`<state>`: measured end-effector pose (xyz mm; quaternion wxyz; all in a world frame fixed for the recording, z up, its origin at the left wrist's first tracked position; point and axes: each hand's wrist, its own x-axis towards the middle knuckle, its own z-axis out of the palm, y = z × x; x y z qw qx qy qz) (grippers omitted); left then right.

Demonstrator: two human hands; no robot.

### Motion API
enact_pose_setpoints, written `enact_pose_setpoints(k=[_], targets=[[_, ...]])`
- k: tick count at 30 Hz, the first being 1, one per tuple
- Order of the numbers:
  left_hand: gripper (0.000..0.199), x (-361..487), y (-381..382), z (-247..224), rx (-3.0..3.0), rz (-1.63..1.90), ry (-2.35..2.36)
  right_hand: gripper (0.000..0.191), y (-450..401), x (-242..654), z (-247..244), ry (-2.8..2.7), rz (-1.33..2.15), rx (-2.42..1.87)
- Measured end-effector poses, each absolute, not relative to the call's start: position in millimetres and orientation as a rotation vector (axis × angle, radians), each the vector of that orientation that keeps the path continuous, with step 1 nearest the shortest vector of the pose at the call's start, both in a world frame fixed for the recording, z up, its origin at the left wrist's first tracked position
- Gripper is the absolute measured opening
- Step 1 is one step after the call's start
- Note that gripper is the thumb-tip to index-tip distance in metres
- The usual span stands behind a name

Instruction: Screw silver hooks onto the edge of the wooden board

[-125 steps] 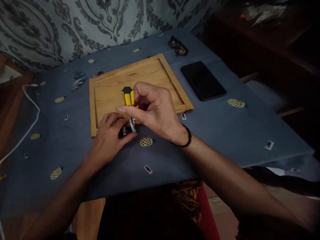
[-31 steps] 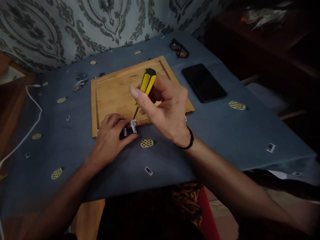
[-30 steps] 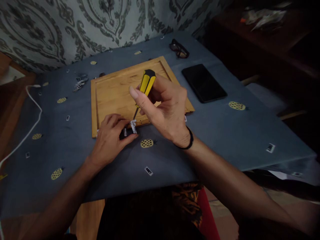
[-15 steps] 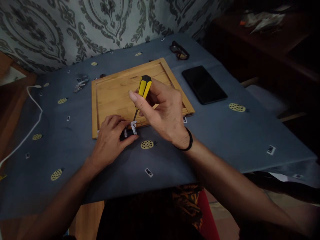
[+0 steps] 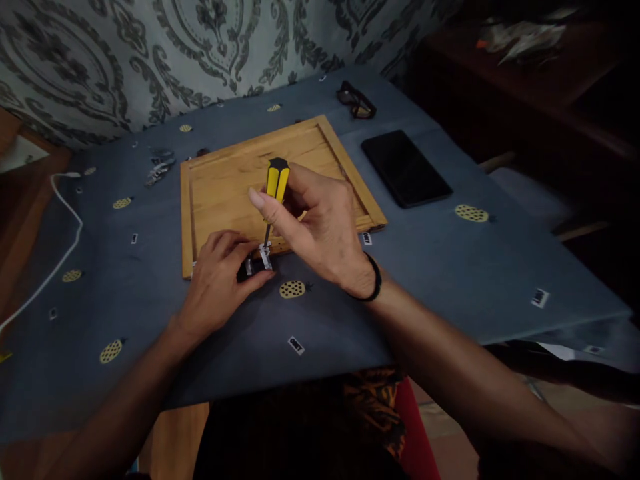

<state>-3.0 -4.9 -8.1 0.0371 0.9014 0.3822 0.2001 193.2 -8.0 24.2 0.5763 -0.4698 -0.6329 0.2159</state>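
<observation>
A framed wooden panel (image 5: 230, 180), like a cabinet door, lies flat on the table. At its near edge sits a metal hinge (image 5: 265, 256), partly covered by my fingers. My left hand (image 5: 215, 277) is closed around the hinge, thumb on the near side and fingers over the panel's edge. My right hand (image 5: 320, 227) grips a screwdriver (image 5: 277, 181) with a yellow and black handle. The screwdriver stands nearly upright, its tip down at the hinge's plate. Whether a screw is under the tip is too small to tell.
A black tablet or large phone (image 5: 406, 168) lies right of the panel, with dark-framed glasses (image 5: 356, 100) behind it. More metal hinges (image 5: 160, 167) rest at the back left. A white cable (image 5: 80, 220) runs along the left side of the blue tablecloth (image 5: 440, 280).
The screwdriver's handle has swung left, so the tool stands more upright. My right hand moved slightly left with it. My left hand stays on the hinge.
</observation>
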Motion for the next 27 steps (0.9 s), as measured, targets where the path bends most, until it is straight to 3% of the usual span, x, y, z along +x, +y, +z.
enact_pose_setpoints(k=[27], targets=[[0.03, -2.6, -4.7, -7.0, 2.73, 0.609, 1.174, 0.038, -9.5, 193.4, 24.9, -1.563, 0.59, -1.097]])
